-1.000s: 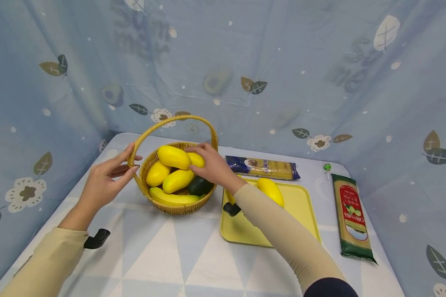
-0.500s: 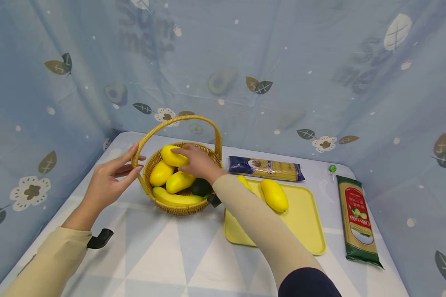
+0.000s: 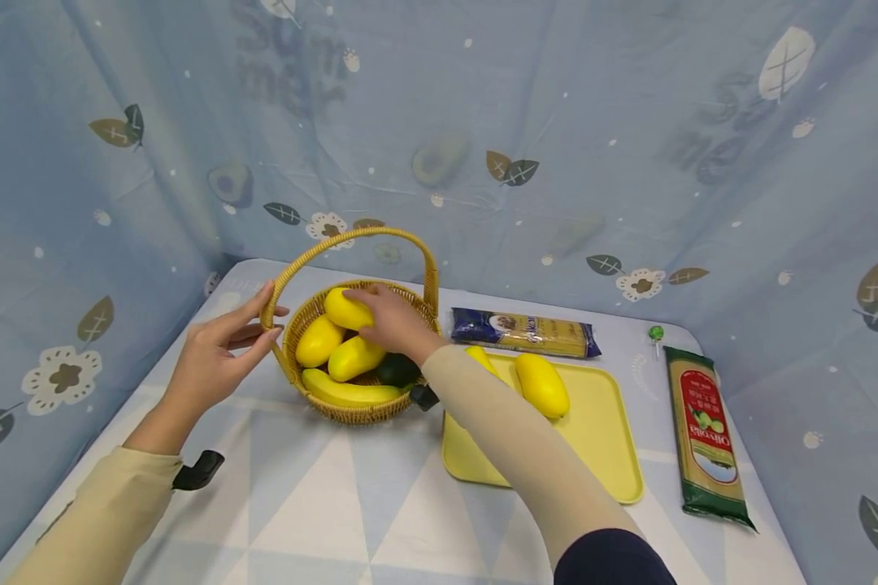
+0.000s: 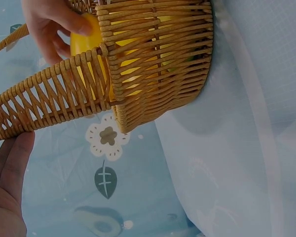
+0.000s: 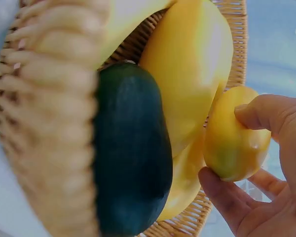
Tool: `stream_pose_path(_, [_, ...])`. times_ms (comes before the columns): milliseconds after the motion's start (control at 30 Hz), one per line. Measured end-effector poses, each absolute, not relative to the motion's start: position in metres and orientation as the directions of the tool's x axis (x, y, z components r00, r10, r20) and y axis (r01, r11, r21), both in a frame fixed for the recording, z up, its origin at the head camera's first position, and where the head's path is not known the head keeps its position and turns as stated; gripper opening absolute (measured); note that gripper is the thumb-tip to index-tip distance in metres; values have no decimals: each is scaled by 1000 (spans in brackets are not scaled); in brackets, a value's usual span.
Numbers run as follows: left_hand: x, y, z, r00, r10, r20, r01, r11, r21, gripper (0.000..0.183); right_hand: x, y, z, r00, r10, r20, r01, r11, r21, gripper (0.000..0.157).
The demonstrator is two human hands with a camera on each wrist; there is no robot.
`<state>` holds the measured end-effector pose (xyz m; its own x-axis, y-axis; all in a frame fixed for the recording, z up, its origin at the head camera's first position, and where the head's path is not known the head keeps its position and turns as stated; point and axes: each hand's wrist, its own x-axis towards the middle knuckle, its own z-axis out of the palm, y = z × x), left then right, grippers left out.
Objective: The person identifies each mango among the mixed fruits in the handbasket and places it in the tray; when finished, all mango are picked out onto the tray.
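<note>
My left hand (image 3: 223, 353) pinches the left side of the arched handle (image 3: 293, 272) of a wicker basket (image 3: 362, 413). Fingertips press on that handle in the left wrist view too. Reaching over the basket's right rim, my right hand (image 3: 395, 321) holds a yellow mango (image 5: 237, 133) between thumb and fingers, at the top of the pile. Other mangoes (image 3: 319, 341) lie under and beside it. Along the front of the basket lies a banana (image 3: 351, 393), with a dark green avocado (image 5: 130, 148) at the right side.
Right of the basket is a yellow tray (image 3: 600, 439) carrying a mango (image 3: 541, 386) and another yellow piece partly hidden by my right sleeve. Behind it lies a spaghetti pack (image 3: 527, 331). Farther right are a green lollipop (image 3: 655, 333) and a green-red pasta pack (image 3: 710, 439). Curtains enclose the table.
My right hand has moved left and now grips the top mango, which has turned slightly. My left hand stays on the handle. The whole view has shifted a little.
</note>
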<state>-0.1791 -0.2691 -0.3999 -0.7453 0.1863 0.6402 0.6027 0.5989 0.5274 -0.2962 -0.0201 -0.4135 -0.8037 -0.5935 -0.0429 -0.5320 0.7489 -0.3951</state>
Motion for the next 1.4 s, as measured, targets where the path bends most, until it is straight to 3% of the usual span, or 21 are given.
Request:
stream_pose_path(367, [-179, -268, -400, -751, 179, 635, 590, 612, 526, 84, -266, 33, -401, -782, -620, 60, -571, 674, -468, 64])
stream_pose_path(667, [-179, -268, -401, -748, 179, 639, 590, 618, 519, 86, -229, 108, -399, -838, -534, 111, -508, 690, -515, 65])
stream_pose_path(1100, [-179, -268, -401, -752, 180, 635, 590, 615, 524, 87, -188, 237, -420, -948, -289, 132, -313, 780, -541, 69])
stream_pose_path(1400, [-178, -268, -401, -756, 171, 632, 582, 619, 528, 89, -177, 300, -442, -993, -93, 67, -114, 859, -499, 70])
